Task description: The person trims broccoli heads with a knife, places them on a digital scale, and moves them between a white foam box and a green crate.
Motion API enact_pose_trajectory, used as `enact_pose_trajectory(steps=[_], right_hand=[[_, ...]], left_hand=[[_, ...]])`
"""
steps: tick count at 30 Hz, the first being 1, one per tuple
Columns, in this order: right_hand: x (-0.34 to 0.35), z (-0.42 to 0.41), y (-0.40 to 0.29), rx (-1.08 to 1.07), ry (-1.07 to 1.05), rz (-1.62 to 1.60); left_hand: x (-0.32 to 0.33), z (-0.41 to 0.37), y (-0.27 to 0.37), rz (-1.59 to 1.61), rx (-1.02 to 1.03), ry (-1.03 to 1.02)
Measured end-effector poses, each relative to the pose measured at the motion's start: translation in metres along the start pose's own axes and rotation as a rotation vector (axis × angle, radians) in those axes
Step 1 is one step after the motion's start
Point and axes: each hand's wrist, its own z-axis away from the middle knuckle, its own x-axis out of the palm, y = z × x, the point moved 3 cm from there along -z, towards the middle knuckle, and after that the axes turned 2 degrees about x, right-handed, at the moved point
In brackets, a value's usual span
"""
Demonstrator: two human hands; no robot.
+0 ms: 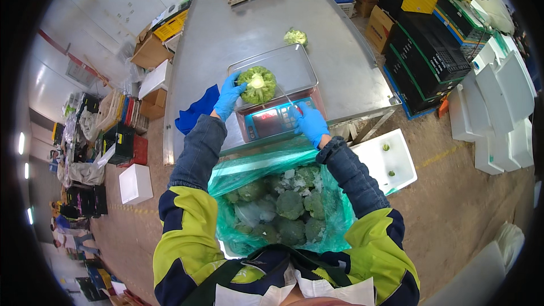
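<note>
My left hand [230, 94], in a blue glove, holds a head of broccoli [256, 85] with its cut stem facing up, over the metal tray [293, 61] of a digital scale [270, 121]. Gloved in blue too, my right hand [312, 125] grips a knife [285, 95] by its red handle, the blade pointing towards the broccoli. Another broccoli head [295, 37] lies on the steel table beyond the tray. Below my forearms, a box lined with green plastic film [338, 208] holds several broccoli heads [290, 205] and bits of ice.
A blue cloth [197, 110] lies on the steel table [204, 51] at the left. A white foam box [401, 159] with small green pieces stands right of the lined box. Stacked black crates [425, 57] and white foam boxes [488, 106] stand farther right. People [72, 238] are far left.
</note>
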Motion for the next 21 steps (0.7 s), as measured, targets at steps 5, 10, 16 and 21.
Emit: enact_pose_trajectory(steps=[5,10,16,21], right_hand=[[-0.019,-0.016,-0.004,-0.208,0.119,0.425],[-0.038,-0.026,-0.021,-0.204,0.054,0.509],[-0.051,-0.038,-0.022,-0.176,-0.027,0.480],[-0.064,-0.042,-0.037,0.021,-0.221,0.295]], left_hand=[[0.025,-0.002,0.025,-0.167,0.176,-0.031],[0.044,0.001,0.041,-0.243,0.318,-0.063],[0.051,-0.005,0.050,-0.269,0.310,-0.086],[0.053,-0.007,0.056,-0.244,0.315,-0.109]])
